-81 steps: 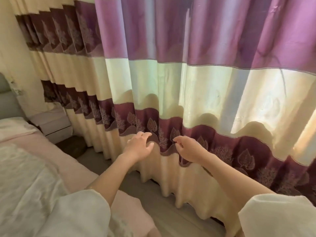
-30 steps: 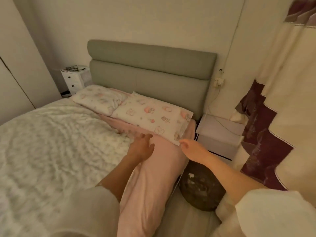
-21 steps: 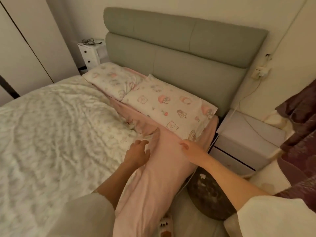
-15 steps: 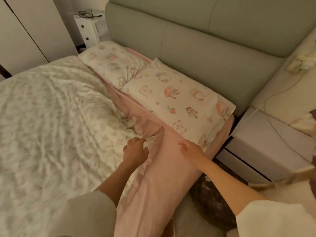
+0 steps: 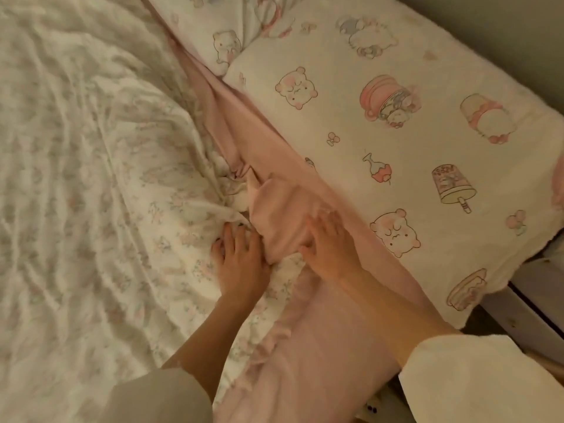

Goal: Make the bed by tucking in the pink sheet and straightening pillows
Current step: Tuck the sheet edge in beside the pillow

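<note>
The pink sheet runs along the bed's near edge, bunched into a fold between my hands. My left hand lies flat on the white floral quilt right beside that fold, fingers spread. My right hand presses palm down on the pink fold, fingers apart. A cream pillow with cartoon prints lies just right of my right hand, at the bed's head. A second printed pillow shows at the top, partly cut off.
A grey-green headboard borders the pillow at the top right. A pale bedside cabinet stands at the right, below the pillow's corner. My white sleeves fill the lower corners.
My view turned from the curtain to the bed and dropped close to it. Both hands moved forward onto the bedding, the right one onto the pink fold.
</note>
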{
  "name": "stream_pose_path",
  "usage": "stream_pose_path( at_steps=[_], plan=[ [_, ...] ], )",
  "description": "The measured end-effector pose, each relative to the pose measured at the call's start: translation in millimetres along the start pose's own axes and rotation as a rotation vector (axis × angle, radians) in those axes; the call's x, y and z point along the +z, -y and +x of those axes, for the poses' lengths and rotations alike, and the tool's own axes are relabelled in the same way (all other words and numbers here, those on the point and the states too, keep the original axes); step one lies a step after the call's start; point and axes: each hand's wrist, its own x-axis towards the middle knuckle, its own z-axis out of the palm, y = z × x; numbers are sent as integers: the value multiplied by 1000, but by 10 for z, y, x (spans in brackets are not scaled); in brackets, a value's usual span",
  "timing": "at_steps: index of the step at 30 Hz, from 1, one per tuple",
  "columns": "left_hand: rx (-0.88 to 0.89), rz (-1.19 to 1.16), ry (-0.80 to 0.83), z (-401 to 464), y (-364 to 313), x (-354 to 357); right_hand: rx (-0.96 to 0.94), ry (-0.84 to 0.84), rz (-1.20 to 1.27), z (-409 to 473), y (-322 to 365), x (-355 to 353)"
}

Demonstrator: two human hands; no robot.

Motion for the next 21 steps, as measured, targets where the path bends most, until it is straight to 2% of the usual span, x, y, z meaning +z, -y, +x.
stream_pose_path(
  at_steps=[4,8,10,15,17,21],
  plan=[
    [47,13,-20,0,96,153,-14,94,-106,351,2,201],
    [52,-9,-21,34,157,148,57,-6,-103,444,3,226],
    [47,-31,-19,42,138,152,136,34,56,452,30,223],
    [21,-80,7,-17,93,101,462,299,911,311,146,-122],
    [41,-100,24,-47,47,29,433,307,1025,189,183,-327],
    [43,-313,24,-82,-188,-216,357,114,1074,-179,-59,-763]
  ],
)
